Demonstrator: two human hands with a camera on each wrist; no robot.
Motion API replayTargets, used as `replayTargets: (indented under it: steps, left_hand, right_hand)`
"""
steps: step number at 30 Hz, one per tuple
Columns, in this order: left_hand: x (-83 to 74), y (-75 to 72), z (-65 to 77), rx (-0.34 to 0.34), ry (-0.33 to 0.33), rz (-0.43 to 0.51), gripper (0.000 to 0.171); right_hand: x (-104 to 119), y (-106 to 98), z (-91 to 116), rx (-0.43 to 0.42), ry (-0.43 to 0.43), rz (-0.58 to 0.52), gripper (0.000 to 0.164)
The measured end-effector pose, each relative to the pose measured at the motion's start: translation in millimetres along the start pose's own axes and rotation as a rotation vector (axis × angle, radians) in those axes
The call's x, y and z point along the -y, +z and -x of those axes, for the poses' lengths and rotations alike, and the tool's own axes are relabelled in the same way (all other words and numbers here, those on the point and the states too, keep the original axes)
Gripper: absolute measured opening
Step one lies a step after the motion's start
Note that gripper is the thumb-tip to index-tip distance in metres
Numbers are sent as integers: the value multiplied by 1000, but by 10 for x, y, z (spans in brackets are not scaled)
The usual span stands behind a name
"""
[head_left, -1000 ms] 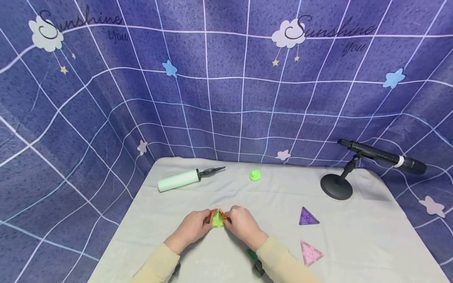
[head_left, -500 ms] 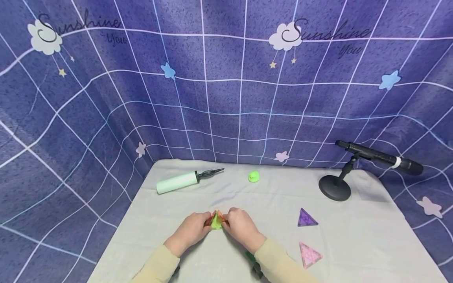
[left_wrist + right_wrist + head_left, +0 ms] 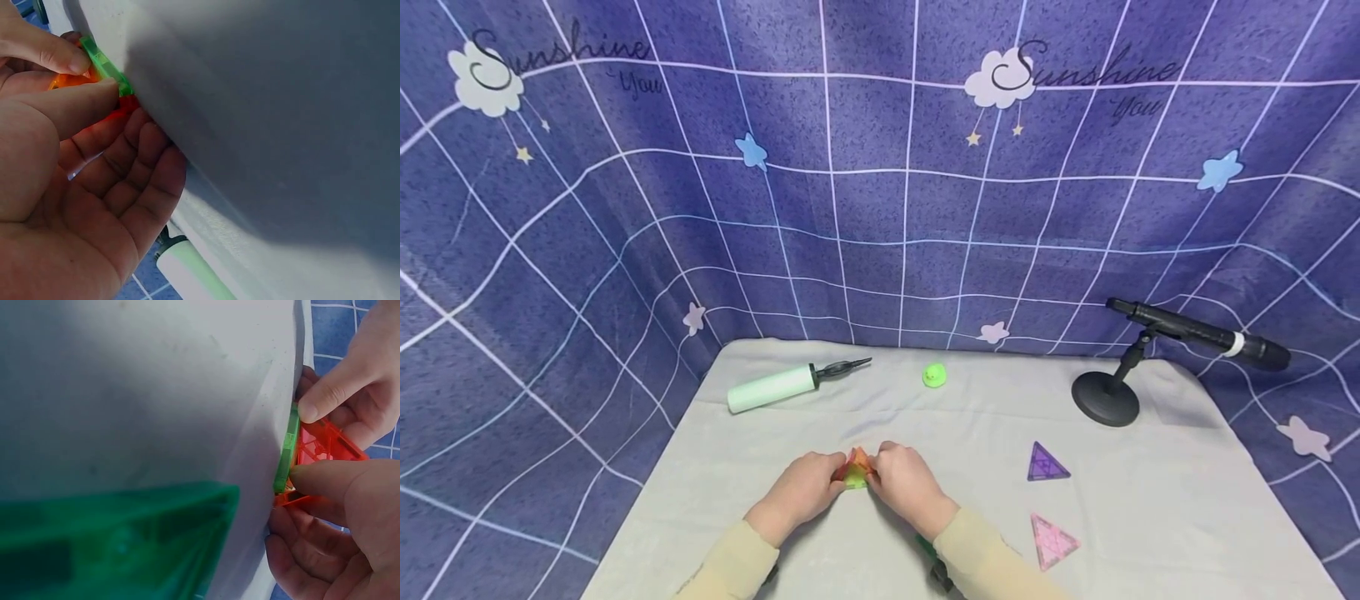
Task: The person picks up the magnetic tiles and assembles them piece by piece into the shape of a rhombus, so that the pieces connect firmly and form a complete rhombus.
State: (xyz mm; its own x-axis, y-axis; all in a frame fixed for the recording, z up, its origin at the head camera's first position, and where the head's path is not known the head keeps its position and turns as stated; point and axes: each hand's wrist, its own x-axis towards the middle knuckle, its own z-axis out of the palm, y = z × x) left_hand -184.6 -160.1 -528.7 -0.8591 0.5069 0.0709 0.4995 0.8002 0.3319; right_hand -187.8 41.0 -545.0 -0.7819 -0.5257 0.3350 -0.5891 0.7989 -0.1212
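Three see-through triangular magnetic tiles meet between my hands at the middle of the table in the head view. The yellow-green tile lies low at the front, and the orange tile stands tilted behind it. On the left side leans the red tile. My left hand pinches the red tile between thumb and fingers, its thumb beside the green edge. My right hand pinches the orange tile from the other side. Fingers cover much of the tiles.
To the right lie a purple triangle tile and a pink one. A dark green tile is near my right forearm. Farther back are a hand pump, a small green duck and a microphone on a stand.
The yellow-green tile stood up as a tall triangle and now lies lower, so more of the orange tile shows. Both hands keep their pinch at nearly the same spot.
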Motion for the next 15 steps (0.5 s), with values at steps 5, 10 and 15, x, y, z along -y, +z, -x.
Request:
replayTargets:
  steps: [5, 10, 15]
  left_hand:
    - [-4, 23, 6, -12, 8, -28, 28]
    - [-48, 21, 25, -36, 9, -76, 24]
    - [-26, 75, 39, -54, 12, -106, 19]
  right_hand:
    - [-6, -18, 1, 7, -3, 16, 11]
    - [-14, -9, 10, 1, -8, 36, 12]
    - [-21, 21, 11, -7, -5, -10, 10]
